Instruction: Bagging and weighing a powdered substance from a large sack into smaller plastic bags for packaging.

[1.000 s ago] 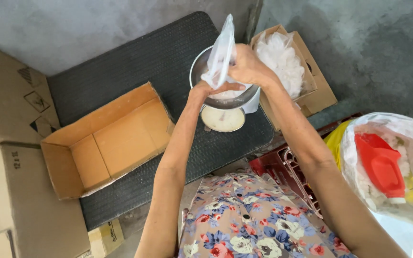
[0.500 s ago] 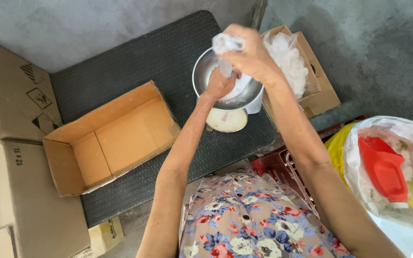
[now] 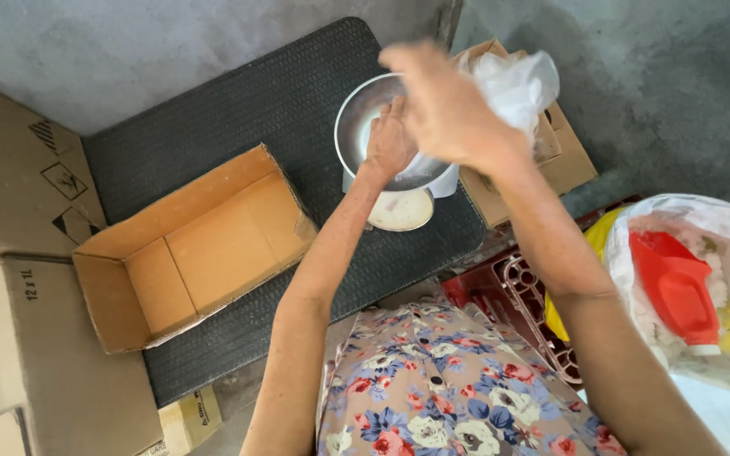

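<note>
A steel bowl [image 3: 350,118] sits on a small white scale [image 3: 400,211] on a black mat [image 3: 238,110]. Inside the bowl rests a clear plastic bag [image 3: 420,165] with white contents. My left hand [image 3: 389,142] reaches into the bowl and grips the bag low down. Above it, my right hand [image 3: 445,110] is blurred with motion and closed around the bag's upper part, covering much of the bowl.
An open, empty cardboard box [image 3: 204,245] lies on the mat to the left. Behind the bowl is a carton [image 3: 563,160] of white bags [image 3: 517,80]. A red crate [image 3: 509,287] and a large clear bag holding a red scoop [image 3: 678,279] are on the right. Closed cartons [image 3: 10,169] stand at the left.
The bag was held high and stretched over the bowl; its top has since been gathered and lowered. My right hand has swung over the bowl, and my left hand has sunk into it.
</note>
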